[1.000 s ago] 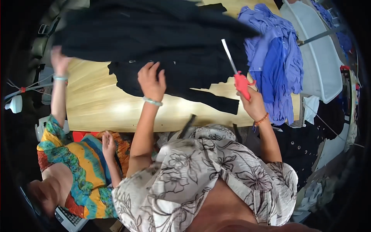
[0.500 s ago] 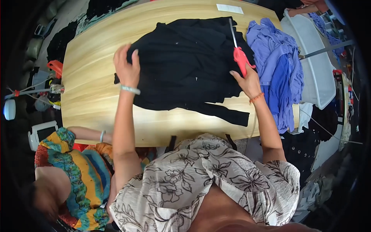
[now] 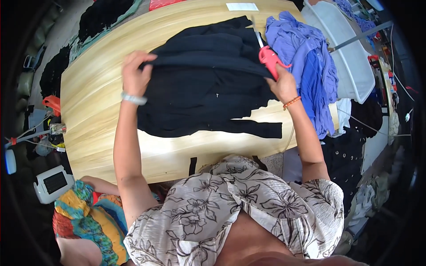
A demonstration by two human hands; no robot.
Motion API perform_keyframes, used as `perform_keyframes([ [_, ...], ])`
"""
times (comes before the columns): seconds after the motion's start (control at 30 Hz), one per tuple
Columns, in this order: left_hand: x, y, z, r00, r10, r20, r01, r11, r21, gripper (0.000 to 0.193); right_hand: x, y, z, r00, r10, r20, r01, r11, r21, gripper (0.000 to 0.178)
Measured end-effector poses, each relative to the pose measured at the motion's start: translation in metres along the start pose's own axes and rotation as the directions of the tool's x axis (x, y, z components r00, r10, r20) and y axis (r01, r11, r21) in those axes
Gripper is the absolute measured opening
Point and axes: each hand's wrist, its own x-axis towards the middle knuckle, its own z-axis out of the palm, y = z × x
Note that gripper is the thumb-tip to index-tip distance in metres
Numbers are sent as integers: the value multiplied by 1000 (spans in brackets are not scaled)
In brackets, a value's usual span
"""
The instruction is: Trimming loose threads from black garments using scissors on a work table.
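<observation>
While I'm leaning over the wooden table (image 3: 93, 133), here is how things are standing:

left hand: my left hand (image 3: 134, 75) is gripping the upper left edge of the black garment (image 3: 208, 88), fingers curled into the cloth, silver bracelet (image 3: 133, 98) on the wrist.

right hand: my right hand (image 3: 284, 86) is clenching the red tool (image 3: 268, 56) by its handle; its thin metal tip is pointing up and away from me, lying over the garment's right edge. The heel of that hand is resting at the cloth's right side.

garment: it is lying spread mid-table, mostly flat, one long black strip trailing toward my edge of the table on the right.

neighbours: the purple-blue clothes pile (image 3: 306, 57) is sitting just beside the garment on the right, touching or nearly so; a white tub (image 3: 350, 62) is beyond it. A person in a bright multicoloured top (image 3: 84, 217) is sitting low at my left.

risk 1: I'm judging the metal tip could snag or pierce the fabric, since it is riding right over the cloth while I'm handling it.

risk 2: pulling with the left hand could be dragging the garment off flat and bunching it, because only one edge is being held.

risk 3: the trailing strip could slide off the near edge.
</observation>
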Motion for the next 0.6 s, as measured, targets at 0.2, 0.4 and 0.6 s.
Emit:
perform_keyframes([
  [0.2,-83,26,-37,992,-87,90,81,994,69,32,-11,11,-29,987,-155,-50,158,986,49,31],
  [0.4,-117,38,-59,940,-199,277,255,949,-185,18,-26,30,-52,949,-133,286,36,947,320,36],
  [0.6,-119,10,-87,792,-478,381,599,488,-634,16,-5,34,-79,894,-66,443,-189,841,507,24],
])
